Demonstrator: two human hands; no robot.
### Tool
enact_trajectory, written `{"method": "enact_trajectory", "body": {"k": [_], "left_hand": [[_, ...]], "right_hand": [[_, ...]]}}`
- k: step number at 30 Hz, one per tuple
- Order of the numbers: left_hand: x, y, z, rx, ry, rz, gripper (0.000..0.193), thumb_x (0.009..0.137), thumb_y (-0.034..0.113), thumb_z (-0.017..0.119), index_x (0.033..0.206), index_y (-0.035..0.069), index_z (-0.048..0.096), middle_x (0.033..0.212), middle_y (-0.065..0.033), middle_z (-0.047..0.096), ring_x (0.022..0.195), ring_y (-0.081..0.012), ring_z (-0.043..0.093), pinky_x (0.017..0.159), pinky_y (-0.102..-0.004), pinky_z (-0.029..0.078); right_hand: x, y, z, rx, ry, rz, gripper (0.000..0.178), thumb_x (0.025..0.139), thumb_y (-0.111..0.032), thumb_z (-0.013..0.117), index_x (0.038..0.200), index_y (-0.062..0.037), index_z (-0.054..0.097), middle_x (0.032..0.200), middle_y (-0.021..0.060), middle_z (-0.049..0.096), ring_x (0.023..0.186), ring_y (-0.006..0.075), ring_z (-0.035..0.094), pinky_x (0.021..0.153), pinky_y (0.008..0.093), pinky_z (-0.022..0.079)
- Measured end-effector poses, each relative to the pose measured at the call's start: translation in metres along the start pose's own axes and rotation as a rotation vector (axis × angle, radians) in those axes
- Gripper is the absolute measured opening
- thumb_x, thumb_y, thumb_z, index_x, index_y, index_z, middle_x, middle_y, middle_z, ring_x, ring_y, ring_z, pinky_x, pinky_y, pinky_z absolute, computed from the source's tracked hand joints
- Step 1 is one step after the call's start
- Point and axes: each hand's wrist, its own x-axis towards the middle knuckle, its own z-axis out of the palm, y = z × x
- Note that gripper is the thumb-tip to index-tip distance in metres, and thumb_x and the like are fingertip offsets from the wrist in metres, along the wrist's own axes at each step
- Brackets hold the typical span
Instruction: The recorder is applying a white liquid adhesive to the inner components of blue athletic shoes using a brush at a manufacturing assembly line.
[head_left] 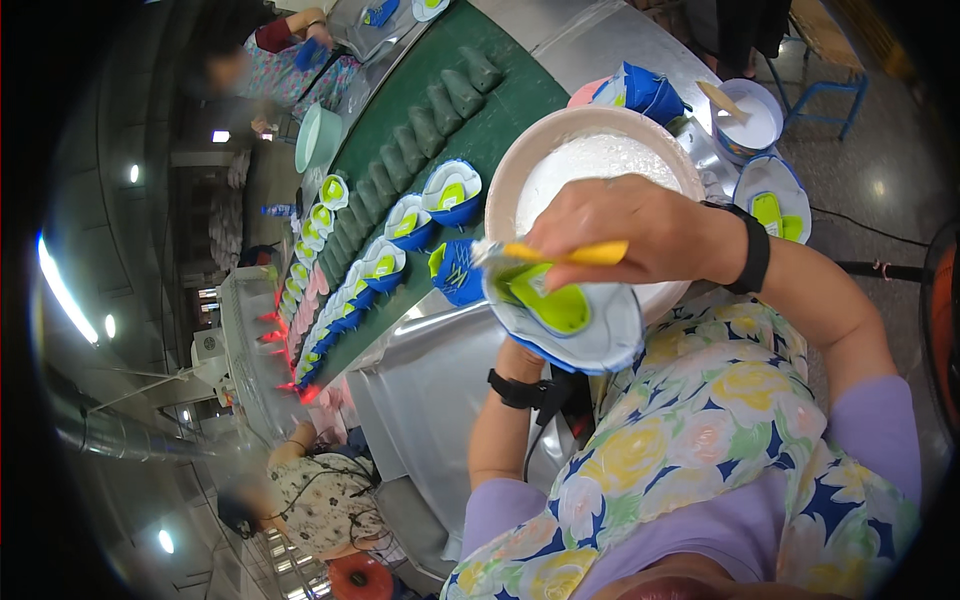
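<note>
My right hand [635,225] grips a brush [598,252] over a shoe upper [612,318], brushing seemingly unfinished, my left hand's [519,362] grip hidden.

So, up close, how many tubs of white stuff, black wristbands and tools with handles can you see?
Tubs of white stuff: 2 (big pale basin, smaller pail)
Black wristbands: 2 (one on each arm)
Tools with handles: 2 (yellow-handled brush in the right hand, wooden-handled tool in the pail)
Total: 6
</note>
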Motion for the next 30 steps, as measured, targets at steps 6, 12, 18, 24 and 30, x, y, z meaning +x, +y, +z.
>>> {"method": "enact_trajectory", "body": {"k": [6, 12, 18, 24, 30], "left_hand": [[-0.003, -0.012, -0.003, 0.107, 0.048, 0.044, 0.055, 0.099, 0.047, 0.045, 0.141, 0.011, 0.043, 0.134, -0.0113, 0.056, 0.119, -0.0293, 0.057, 0.101, -0.0476, 0.048], [-0.004, 0.003, -0.008, 0.207, 0.115, 0.102, 0.055, 0.099, 0.047, 0.044, 0.141, 0.011, 0.043, 0.133, -0.0116, 0.056, 0.119, -0.0295, 0.058, 0.101, -0.0475, 0.048], [-0.005, 0.019, -0.01, 0.309, 0.191, 0.156, 0.056, 0.099, 0.047, 0.044, 0.141, 0.011, 0.043, 0.133, -0.0119, 0.056, 0.119, -0.0297, 0.058, 0.101, -0.0475, 0.048], [-0.007, 0.024, -0.016, 0.42, 0.247, 0.195, 0.056, 0.099, 0.047, 0.044, 0.141, 0.011, 0.043, 0.133, -0.0121, 0.057, 0.118, -0.03, 0.058, 0.101, -0.0474, 0.048], [-0.01, 0.031, -0.019, 0.509, 0.326, 0.251, 0.056, 0.099, 0.047, 0.043, 0.141, 0.011, 0.043, 0.133, -0.0124, 0.057, 0.118, -0.0302, 0.058, 0.1, -0.0474, 0.049]], "right_hand": [[0.0, 0.01, -0.014, -0.248, -0.123, 0.135, 0.024, 0.088, -0.025, 0.07, 0.098, -0.006, 0.06, 0.084, 0.0123, 0.064, 0.079, 0.0307, 0.065, 0.069, 0.0367, 0.053], [-0.013, 0.012, -0.038, -0.174, -0.191, 0.462, 0.023, 0.089, -0.023, 0.069, 0.092, -0.0034, 0.056, 0.066, 0.0113, 0.06, 0.061, 0.0241, 0.061, 0.056, 0.0313, 0.045], [-0.012, -0.001, -0.047, -0.216, -0.13, 0.527, 0.02, 0.088, -0.019, 0.072, 0.098, -0.0056, 0.061, 0.087, 0.009, 0.066, 0.077, 0.0197, 0.065, 0.068, 0.0287, 0.051], [-0.014, 0.011, -0.03, -0.195, -0.203, 0.228, 0.021, 0.085, -0.012, 0.073, 0.098, -0.0057, 0.059, 0.093, 0.0093, 0.064, 0.084, 0.0276, 0.063, 0.072, 0.0347, 0.05], [-0.02, 0.003, -0.052, -0.193, -0.202, 0.378, 0.018, 0.088, -0.018, 0.069, 0.095, -0.0061, 0.057, 0.084, 0.011, 0.063, 0.077, 0.0311, 0.063, 0.068, 0.036, 0.049]]}}
